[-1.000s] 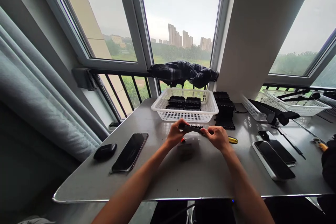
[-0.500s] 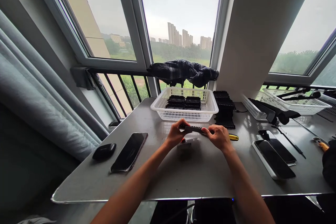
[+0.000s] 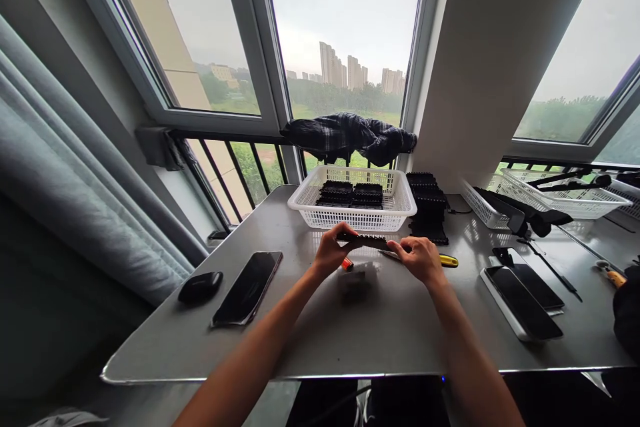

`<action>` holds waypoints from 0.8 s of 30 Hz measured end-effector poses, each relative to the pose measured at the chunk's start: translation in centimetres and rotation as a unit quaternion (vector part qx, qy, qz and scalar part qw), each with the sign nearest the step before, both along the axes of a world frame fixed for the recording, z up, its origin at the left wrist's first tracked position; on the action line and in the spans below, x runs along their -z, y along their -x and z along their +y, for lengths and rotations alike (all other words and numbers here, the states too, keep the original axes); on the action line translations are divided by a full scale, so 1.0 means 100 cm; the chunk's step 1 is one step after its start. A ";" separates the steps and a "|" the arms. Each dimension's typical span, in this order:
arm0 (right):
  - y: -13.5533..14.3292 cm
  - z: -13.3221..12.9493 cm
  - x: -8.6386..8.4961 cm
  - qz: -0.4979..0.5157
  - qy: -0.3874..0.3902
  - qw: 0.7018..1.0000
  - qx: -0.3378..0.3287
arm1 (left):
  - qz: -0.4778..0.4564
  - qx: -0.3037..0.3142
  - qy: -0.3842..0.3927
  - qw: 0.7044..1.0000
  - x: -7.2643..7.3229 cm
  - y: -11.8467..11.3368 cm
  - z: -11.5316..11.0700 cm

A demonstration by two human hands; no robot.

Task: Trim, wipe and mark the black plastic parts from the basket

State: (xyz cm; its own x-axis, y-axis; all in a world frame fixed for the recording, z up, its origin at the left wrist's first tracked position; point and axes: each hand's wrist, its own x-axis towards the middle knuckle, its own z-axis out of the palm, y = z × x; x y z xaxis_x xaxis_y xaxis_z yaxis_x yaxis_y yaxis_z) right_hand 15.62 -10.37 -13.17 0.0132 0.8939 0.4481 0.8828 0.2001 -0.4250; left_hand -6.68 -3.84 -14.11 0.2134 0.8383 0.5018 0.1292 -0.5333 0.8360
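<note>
My left hand (image 3: 330, 252) pinches one end of a thin black plate (image 3: 367, 240) with a toothed edge, held nearly level above the table. At the plate's right end is my right hand (image 3: 420, 257), its fingers closed round a knife with a yellow handle (image 3: 449, 261). The handle's end sticks out to the right of the hand, and a thin blade tip shows on the left, just under the plate. Below my left hand lies a small red object (image 3: 347, 264), partly covered by the fingers.
Behind my hands stands a white basket (image 3: 350, 220) with several black toothed pieces (image 3: 367, 195). More black pieces (image 3: 427, 203) are stacked beside it. A phone (image 3: 247, 288) and a mouse (image 3: 200, 287) lie left; phones (image 3: 523, 303) and other baskets (image 3: 595, 205) are right.
The black plate has tilted and shifted slightly, showing more of its toothed edge. My right hand has moved slightly right with the knife, and more of the red object shows.
</note>
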 end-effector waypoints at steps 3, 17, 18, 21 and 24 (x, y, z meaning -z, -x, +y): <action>0.000 -0.001 -0.001 0.000 0.001 1.000 0.008 | 0.009 -0.002 -0.001 1.000 0.001 0.000 0.001; -0.006 0.001 -0.002 -0.001 0.035 0.999 0.037 | -0.019 0.001 0.014 1.000 0.003 0.008 0.013; -0.007 0.001 -0.002 -0.004 0.036 0.999 0.039 | -0.022 0.002 0.019 1.000 0.003 0.009 0.014; -0.009 0.001 -0.002 -0.003 0.038 0.998 0.041 | -0.034 0.007 0.034 0.999 0.003 0.011 0.016; -0.011 0.002 -0.001 -0.003 0.038 0.998 0.046 | -0.042 0.008 0.041 0.998 0.003 0.012 0.017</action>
